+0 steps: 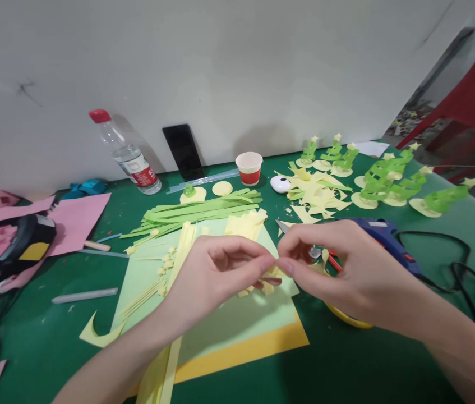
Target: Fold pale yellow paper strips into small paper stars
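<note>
My left hand (231,266) and my right hand (342,264) meet at their fingertips over the green sheet (237,320), both closed in a pinch. Between them is a small pale yellow paper strip (278,272), mostly hidden by the fingers. Below and behind my left hand, long yellow paper strips (182,252) lie across the sheet. Tiny folded paper stars (169,261) and thin yellow sticks of paper (144,297) sit to the left. A stack of short yellow strips (245,223) is just behind the hands. Scissors with a yellow handle (353,321) lie partly under my right hand.
Green strips (203,209), a paper cup (249,168), a phone (183,151) and a water bottle (130,157) stand or lie towards the wall. Paper scraps (319,193), several green spiral trees (392,179) and a blue glue gun (382,233) with a black cord are right.
</note>
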The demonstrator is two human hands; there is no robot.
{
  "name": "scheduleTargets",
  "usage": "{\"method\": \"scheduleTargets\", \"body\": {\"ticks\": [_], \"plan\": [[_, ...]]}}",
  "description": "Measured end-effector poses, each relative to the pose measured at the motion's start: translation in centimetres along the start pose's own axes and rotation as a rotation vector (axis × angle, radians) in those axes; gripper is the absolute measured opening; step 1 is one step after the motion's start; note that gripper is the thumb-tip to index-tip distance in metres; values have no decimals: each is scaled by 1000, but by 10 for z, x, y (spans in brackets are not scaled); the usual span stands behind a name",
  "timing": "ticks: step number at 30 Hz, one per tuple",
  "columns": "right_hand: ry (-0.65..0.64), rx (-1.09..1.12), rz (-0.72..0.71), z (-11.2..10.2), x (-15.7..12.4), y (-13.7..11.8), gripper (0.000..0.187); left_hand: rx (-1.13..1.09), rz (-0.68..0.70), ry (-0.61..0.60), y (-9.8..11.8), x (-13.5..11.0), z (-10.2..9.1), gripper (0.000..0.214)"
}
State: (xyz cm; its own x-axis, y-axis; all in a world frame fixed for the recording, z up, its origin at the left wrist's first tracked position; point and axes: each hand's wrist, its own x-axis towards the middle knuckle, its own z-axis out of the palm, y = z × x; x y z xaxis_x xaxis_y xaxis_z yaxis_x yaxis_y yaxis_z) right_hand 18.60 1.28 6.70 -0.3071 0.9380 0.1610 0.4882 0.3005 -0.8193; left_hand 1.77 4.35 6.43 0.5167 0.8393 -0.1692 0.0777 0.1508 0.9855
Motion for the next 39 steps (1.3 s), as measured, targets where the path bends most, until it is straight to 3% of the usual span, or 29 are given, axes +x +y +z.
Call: {"method": "scheduleTargets", "body": {"ticks": [6, 10, 17, 26, 34, 39], "plan": [[-66, -13, 77, -1, 0, 3, 18, 41, -15, 6, -1, -2, 0, 10], [-101, 107, 94, -2, 1, 2, 16, 91, 40, 47, -1, -1, 1, 9], [86, 302, 73, -2, 3, 2, 14, -46, 127, 83, -2, -1, 2, 3], [24, 146, -19, -3, 0, 1, 15, -118, 87, 155, 0, 0, -2, 15], [-45, 122, 10, -1, 2, -1, 25, -70, 35, 97, 2, -2, 0, 17], [12, 139, -28, -1, 1, 1, 25, -138, 50, 62, 1, -4, -3, 16]]}}
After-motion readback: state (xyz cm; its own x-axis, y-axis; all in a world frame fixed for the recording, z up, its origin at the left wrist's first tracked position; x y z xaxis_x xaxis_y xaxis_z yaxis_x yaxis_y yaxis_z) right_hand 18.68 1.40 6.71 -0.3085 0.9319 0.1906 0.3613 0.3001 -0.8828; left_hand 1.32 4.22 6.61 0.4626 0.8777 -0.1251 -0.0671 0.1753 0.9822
